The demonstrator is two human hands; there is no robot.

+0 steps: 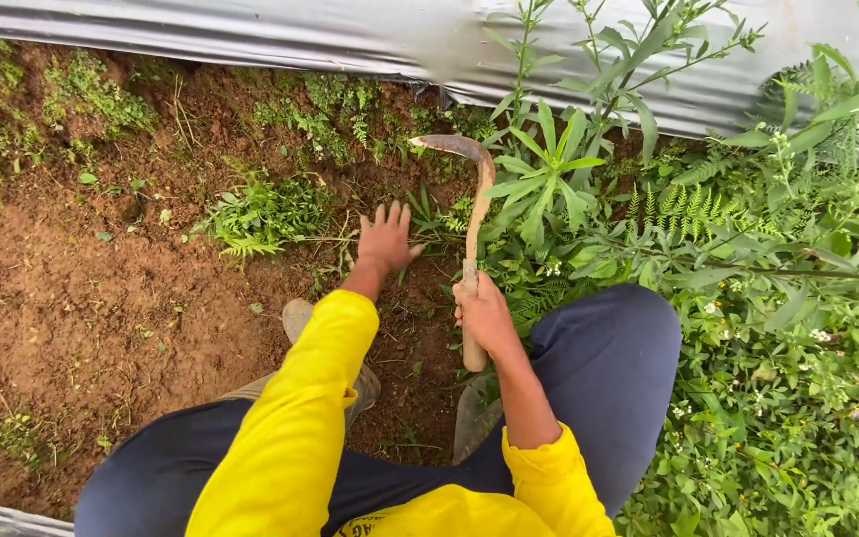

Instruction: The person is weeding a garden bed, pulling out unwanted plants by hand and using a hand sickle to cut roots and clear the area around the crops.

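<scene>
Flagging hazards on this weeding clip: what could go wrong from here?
1. The left hand is spread open on the ground close to the curved blade of the sickle; a swing toward it could cut the fingers.
2. The right hand grips the wooden handle near its lower end, so control of the tip may be loose.
3. The dense weeds hide the soil, so the blade could snag on something unseen.

A pale, worn wooden handle is gripped in the right hand (485, 316), topped by the sickle (471, 199)'s dull, rust-stained metal blade. Crumbly matt soil (62, 298) is seen beyond the left hand (386, 239)'s fingertips; glossy plastic sheeting (251, 35) above.
</scene>
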